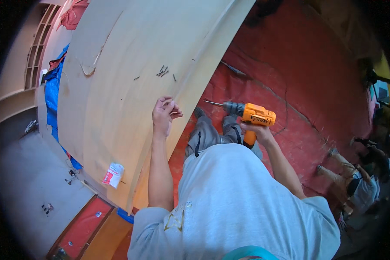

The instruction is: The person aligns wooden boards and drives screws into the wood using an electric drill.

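Observation:
My right hand (259,129) is wrapped round the grip of an orange cordless drill (257,114). Its long thin bit (213,103) points left, toward the edge of a pale wooden panel (117,102). Over that panel, near its right edge, my left hand (164,113) has thumb and fingers pinched together. A small dark speck shows at the fingertips, too tiny to name. Several dark screws (163,71) lie loose on the wood beyond this hand, with one screw (136,78) apart to the left and another screw (174,77) to the right.
A white and red packet (113,175) rests on the panel at its near left. Red sheeting (290,78) covers the floor to the right, with a cable across it. Blue tarp (53,93) hangs along the panel's left edge. Another person (361,188) is at the far right.

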The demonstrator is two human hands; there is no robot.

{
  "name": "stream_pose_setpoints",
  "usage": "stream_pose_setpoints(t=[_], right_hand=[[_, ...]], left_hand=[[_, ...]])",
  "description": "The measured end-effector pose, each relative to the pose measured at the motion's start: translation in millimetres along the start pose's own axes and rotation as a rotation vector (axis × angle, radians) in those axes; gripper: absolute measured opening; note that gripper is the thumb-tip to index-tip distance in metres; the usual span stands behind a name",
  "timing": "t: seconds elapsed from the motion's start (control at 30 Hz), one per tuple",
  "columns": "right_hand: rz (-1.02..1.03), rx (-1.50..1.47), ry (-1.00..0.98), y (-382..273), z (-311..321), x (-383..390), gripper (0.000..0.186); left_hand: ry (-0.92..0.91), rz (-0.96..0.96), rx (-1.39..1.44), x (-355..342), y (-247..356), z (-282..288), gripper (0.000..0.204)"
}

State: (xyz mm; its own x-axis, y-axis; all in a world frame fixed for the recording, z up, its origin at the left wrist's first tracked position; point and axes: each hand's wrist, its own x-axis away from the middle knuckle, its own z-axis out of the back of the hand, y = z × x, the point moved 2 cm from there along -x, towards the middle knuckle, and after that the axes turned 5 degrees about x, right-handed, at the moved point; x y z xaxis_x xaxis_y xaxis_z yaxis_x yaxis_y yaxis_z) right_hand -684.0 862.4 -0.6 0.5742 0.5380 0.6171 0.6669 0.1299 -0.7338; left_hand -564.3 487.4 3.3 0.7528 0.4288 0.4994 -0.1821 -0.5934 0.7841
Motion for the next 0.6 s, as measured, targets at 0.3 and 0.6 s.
stream_pose_setpoints(t=[0.3, 0.6], right_hand=[[0.024, -0.074, -0.202, -34, 13, -16, 0.029], [0.082, -0.121, -0.153, -34, 21, -12, 0.029]], left_hand=[[-0.126, -0.018, 0.293, 6, -19, -91, 0.029], [0.099, 0.044, 0.534, -24, -60, -138, 0.022]])
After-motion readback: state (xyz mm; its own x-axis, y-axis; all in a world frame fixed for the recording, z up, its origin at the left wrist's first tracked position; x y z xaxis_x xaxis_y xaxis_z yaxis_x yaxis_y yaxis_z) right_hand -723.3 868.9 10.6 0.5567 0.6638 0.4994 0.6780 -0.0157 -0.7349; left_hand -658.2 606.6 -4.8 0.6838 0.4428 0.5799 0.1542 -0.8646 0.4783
